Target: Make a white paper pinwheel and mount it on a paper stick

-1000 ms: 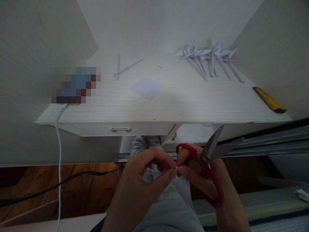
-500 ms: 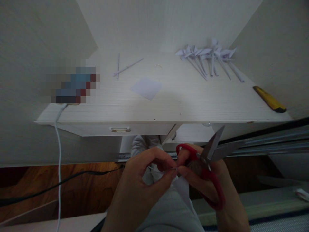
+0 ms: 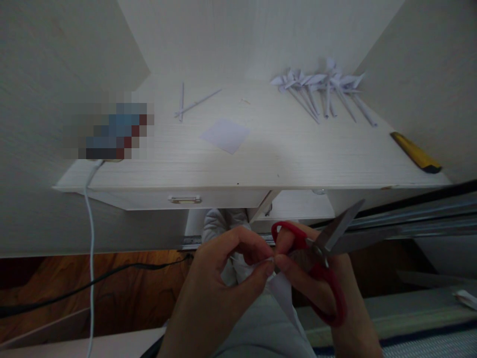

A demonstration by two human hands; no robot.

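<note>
My left hand [image 3: 231, 273] is closed, with thumb and forefinger pinching a small white piece, apparently paper [image 3: 271, 259], mostly hidden by the fingertips. From the other side, the thumb and fingertips of my right hand [image 3: 298, 268] meet at the same piece. Red-handled scissors [image 3: 322, 248] hang on my right hand, its fingers through the loops and the blades pointing up and right, away from the paper. Both hands are above my lap, in front of the desk's edge. A flat white paper square [image 3: 225, 135] lies on the desk beyond them.
Several paper pinwheels on rolled sticks [image 3: 324, 87] lie at the back right of the white desk [image 3: 305, 159]. Two thin paper sticks [image 3: 197, 103] cross at the left. A yellow utility knife [image 3: 416, 153] rests at the right edge. A white cable [image 3: 90, 238] hangs down at the left.
The scissors have swung on my right hand, their blades tipping further to the right. Both hands stay in nearly the same place, fingertips still together. Nothing on the desk has moved.
</note>
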